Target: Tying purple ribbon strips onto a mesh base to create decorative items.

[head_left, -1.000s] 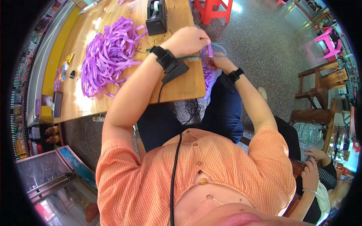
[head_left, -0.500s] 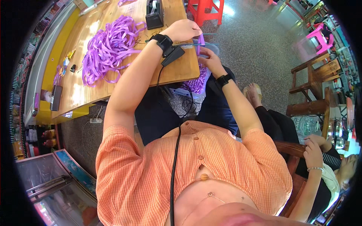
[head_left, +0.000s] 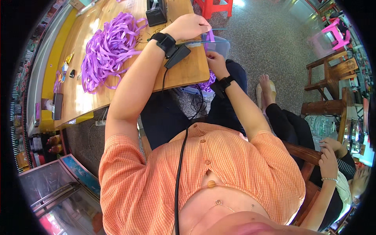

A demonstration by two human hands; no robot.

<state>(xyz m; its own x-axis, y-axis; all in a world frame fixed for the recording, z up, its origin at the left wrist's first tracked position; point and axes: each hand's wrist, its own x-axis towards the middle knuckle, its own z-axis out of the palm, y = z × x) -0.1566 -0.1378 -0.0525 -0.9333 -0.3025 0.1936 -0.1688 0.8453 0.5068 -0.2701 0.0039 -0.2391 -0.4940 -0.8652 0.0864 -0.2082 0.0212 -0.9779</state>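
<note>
My left hand (head_left: 188, 27) is over the table's right edge, its fingers pinching a purple ribbon (head_left: 211, 37). The ribbon hangs by two thin blue-green rods (head_left: 221, 41) that jut out past the table edge. Below it, my right hand (head_left: 217, 65) has its fingers curled together by the table corner; what they hold, if anything, is hidden. Beneath that hand stands a clear plastic tub (head_left: 223, 47) with purple ribbon pieces (head_left: 206, 85) in it. A large tangled heap of purple ribbon (head_left: 106, 55) lies on the table to the left of my left forearm.
A black tape dispenser (head_left: 156, 15) stands on the wooden table (head_left: 180, 74) beyond my left hand. A red stool (head_left: 214, 8) is past the table. To the right are wooden chairs (head_left: 331, 74) and a seated person's hand (head_left: 328, 160). A black cable (head_left: 181, 168) runs down my front.
My right hand has drawn slightly down, away from the rods, and its fingers have closed together. My left hand still pinches the ribbon. The view has shifted a little.
</note>
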